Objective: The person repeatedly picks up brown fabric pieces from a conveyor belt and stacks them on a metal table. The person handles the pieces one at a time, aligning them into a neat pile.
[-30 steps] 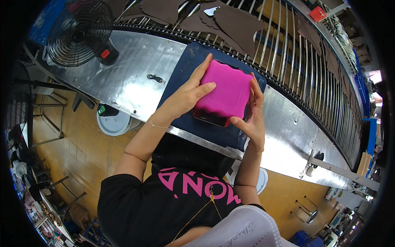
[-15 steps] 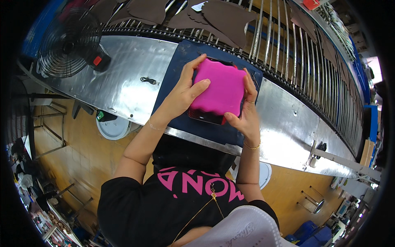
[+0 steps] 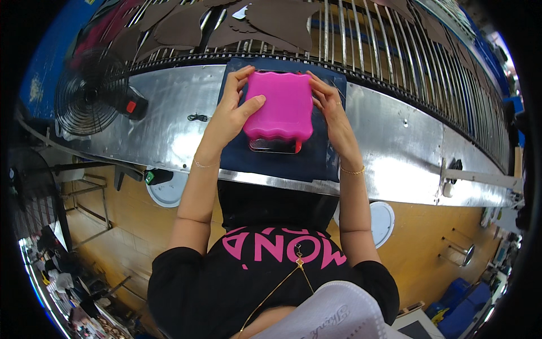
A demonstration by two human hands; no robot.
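A bright pink, wavy-edged box-like piece (image 3: 279,106) sits on a dark blue mat (image 3: 265,164) in front of me. Below its near side, a clear and dark part with a red corner (image 3: 275,146) shows. My left hand (image 3: 231,113) grips the left side, thumb lying on the pink top and fingers around the far left corner. On the opposite side, my right hand (image 3: 333,113) rests its bent fingers against the far right edge; its thumb is mostly hidden.
The mat lies on a metal-topped bench (image 3: 384,124). A black fan (image 3: 93,93) and a small black cable (image 3: 197,117) are at the left. Beyond the bench runs a rack of metal rods (image 3: 361,45) carrying flat brown cut pieces (image 3: 271,25). White round lids (image 3: 382,223) show below.
The pink piece has turned squarer to me. My right hand has shifted toward its far right edge, its thumb leaving the near corner. My left hand keeps its grip. The view has shifted too.
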